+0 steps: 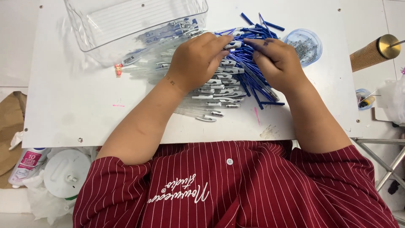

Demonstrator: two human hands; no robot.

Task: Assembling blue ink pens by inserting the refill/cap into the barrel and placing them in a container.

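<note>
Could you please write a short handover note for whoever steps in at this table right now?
Left hand: resting on the pile of clear pen barrels, fingertips pinching one part at the pile's top.
Right hand: on the heap of blue refills, fingers meeting the left hand.
Clear plastic bin, upper left, holds some assembled pens.
Small round tub of tiny parts sits right of the refills.
Done: a few pens are in the bin. Left: large piles of barrels and refills remain on the white board.
</note>
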